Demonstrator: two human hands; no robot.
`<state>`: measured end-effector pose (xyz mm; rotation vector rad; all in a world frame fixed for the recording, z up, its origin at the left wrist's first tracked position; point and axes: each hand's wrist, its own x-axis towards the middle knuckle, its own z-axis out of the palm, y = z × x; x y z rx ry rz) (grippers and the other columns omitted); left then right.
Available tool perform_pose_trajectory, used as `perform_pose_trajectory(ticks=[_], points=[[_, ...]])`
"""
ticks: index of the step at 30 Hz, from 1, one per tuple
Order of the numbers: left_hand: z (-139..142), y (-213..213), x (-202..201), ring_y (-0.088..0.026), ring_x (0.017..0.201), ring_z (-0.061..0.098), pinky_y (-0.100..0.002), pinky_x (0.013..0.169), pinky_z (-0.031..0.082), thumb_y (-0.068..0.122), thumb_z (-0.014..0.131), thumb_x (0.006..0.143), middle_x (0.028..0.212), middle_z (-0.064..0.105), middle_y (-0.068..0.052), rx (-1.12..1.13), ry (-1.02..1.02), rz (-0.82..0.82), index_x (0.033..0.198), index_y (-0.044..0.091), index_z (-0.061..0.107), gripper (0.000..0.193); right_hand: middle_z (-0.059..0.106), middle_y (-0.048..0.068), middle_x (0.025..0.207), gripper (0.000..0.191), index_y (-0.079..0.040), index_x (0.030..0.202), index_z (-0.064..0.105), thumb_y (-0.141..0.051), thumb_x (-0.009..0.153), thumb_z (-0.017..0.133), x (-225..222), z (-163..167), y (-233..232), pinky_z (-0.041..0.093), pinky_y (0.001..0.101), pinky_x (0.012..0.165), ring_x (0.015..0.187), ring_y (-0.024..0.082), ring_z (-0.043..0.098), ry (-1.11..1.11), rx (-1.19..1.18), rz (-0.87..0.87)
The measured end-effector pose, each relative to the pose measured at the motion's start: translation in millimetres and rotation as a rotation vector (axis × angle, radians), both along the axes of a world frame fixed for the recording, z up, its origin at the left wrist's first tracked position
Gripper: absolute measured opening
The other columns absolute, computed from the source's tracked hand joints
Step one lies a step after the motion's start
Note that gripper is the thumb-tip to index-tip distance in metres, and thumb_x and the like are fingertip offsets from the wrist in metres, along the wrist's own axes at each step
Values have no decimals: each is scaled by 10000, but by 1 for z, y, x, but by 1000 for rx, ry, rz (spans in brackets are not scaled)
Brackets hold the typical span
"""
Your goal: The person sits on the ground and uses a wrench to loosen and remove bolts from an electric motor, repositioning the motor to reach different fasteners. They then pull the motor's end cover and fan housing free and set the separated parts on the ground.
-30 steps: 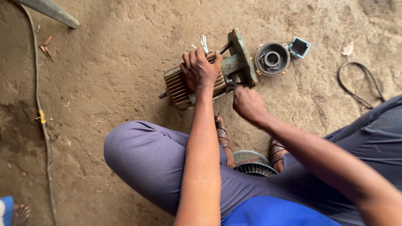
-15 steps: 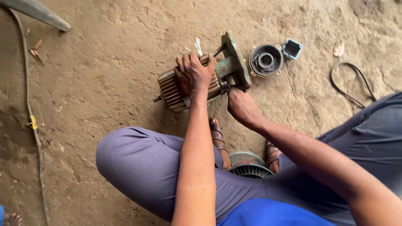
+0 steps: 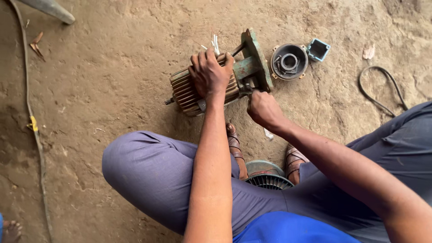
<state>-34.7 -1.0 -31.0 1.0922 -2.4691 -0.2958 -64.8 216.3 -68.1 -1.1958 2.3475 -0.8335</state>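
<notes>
My left hand (image 3: 210, 74) lies palm down over the ribbed motor housing (image 3: 189, 92), fingers curled round its far side, pinning it to the dirt floor (image 3: 112, 67). My right hand (image 3: 263, 108) is closed into a fist just beside the green mounting flange (image 3: 254, 58) at the housing's end; it seems to grip a small tool or bolt there, but what sits inside the fist I cannot tell. The housing lies on its side straight ahead of my knees, its shaft stub pointing left, loose wire ends (image 3: 215, 44) sticking up behind my fingers.

Judging by what lies around it, I take the strip-down to be partly done. A round end cover (image 3: 289, 61) rests open-side up just beside the flange, with a small blue terminal box (image 3: 318, 49) touching its far rim. A finned fan cover (image 3: 268, 176) sits between my sandalled feet. The flange is not yet off the body, so that joint appears to remain. A black cable (image 3: 380, 90) loops well off to the right.
</notes>
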Motion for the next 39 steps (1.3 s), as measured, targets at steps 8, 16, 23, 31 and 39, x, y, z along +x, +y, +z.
perform_pose_trajectory(ticks=[8, 16, 23, 31, 39], points=[[15, 6, 1, -292, 982, 630, -518, 846, 497, 496, 713, 842, 945, 718, -121, 32, -67, 1, 935, 86, 702, 421, 599, 163, 683, 125, 42, 975, 562, -61, 953, 494, 16, -60, 6, 464, 382, 395, 535, 258, 565, 107, 137, -67], [16, 7, 2, -301, 998, 634, -506, 854, 499, 414, 685, 870, 985, 726, -134, 57, -9, 4, 942, 84, 706, 338, 632, 242, 892, 253, 8, 1016, 558, -226, 954, 633, 14, -30, 7, 512, 532, 756, 851, 436, 626, -125, 162, -50], [4, 6, -3, -329, 1024, 648, -557, 905, 497, 368, 672, 880, 970, 720, -138, 80, 6, 28, 983, 81, 707, 307, 664, 232, 948, 656, 57, 1229, 469, -372, 826, 758, 47, 13, 54, 537, 509, 767, 879, 400, 670, -385, 355, -83], [8, 17, -6, -427, 1141, 584, -619, 912, 445, 389, 717, 750, 1020, 668, -167, 6, 180, 53, 991, 57, 686, 411, 725, 200, 875, 639, 32, 1125, 659, -541, 866, 772, -20, 86, 24, 564, 488, 710, 815, 370, 719, -313, 784, 157], [18, 10, -3, -338, 1102, 598, -573, 943, 432, 376, 659, 852, 1087, 667, -172, 77, -38, -7, 1018, 50, 679, 367, 546, -6, 678, 539, -81, 1212, 560, -458, 857, 708, 20, 121, 41, 483, 369, 504, 537, 156, 552, -815, 91, -354]])
